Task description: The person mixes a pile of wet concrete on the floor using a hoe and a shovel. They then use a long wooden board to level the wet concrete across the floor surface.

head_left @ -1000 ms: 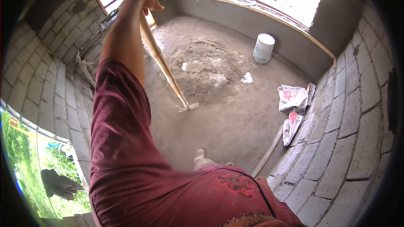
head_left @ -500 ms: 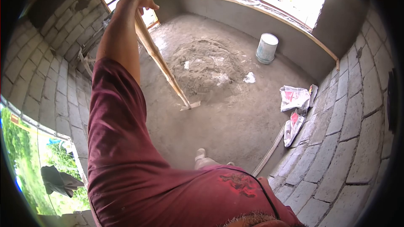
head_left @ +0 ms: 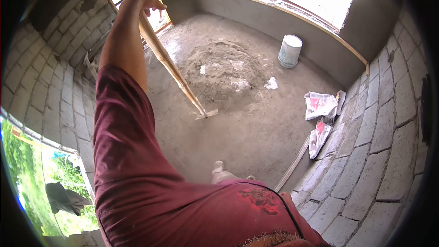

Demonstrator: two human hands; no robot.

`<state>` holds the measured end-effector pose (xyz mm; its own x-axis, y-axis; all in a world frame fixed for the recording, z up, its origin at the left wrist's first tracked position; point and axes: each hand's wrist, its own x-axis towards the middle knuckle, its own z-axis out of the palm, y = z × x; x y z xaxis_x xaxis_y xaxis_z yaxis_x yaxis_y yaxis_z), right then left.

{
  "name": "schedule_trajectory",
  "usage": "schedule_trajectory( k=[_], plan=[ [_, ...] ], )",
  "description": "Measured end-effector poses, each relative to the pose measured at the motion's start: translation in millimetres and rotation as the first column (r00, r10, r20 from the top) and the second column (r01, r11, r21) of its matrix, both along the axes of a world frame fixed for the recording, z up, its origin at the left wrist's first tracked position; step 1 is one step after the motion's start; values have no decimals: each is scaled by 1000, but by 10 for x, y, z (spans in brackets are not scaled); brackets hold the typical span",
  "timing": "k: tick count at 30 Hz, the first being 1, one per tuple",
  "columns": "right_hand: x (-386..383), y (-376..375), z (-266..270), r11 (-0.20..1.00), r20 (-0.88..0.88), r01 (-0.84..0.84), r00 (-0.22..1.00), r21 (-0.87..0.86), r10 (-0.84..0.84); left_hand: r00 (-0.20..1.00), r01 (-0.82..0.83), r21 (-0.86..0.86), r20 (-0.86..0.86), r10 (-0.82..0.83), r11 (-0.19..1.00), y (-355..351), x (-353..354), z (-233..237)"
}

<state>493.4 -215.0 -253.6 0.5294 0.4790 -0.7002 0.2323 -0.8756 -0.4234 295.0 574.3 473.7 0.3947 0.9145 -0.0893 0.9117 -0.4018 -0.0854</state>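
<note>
My left hand [head_left: 147, 2] is draped over the top end of a long wooden handle [head_left: 167, 58], fingers bent over it. The handle slants down to a flat metal blade [head_left: 207, 115] resting on the concrete floor. Just beyond the blade lies a low mound of grey sand mix [head_left: 222, 71] with white powdery patches. My right hand is not visible; only a small patch of skin shows beside my maroon shirt [head_left: 219, 206].
A whitish bucket [head_left: 290, 51] stands near the far wall. Crumpled sacks [head_left: 320, 105] and a long strip [head_left: 292, 163] lie by the right block wall [head_left: 366, 151]. A wooden board [head_left: 297, 16] runs below the window opening. Part of a person shows beyond the doorway.
My left hand and the upper end of the handle have shifted slightly left. The blade has stayed in nearly the same spot on the floor.
</note>
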Motion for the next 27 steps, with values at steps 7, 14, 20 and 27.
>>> schedule_trajectory(
  k=[7,14,20,27],
  plan=[
    [-13,-41,-86,999,13,-44,999,-26,45,996,70,2,54,-70,998,26,-42,-21],
    [-8,-41,-269,1000,-2,-18,1000,-2,18,999,-35,-65,-3,35,997,-86,58,27],
    [5,-92,-336,1000,-23,-11,1000,13,11,999,5,11,42,-6,1000,206,9,-69],
    [8,-70,-178,1000,0,3,1000,-17,-3,995,-3,9,99,2,1000,-80,19,-20]
  ],
)
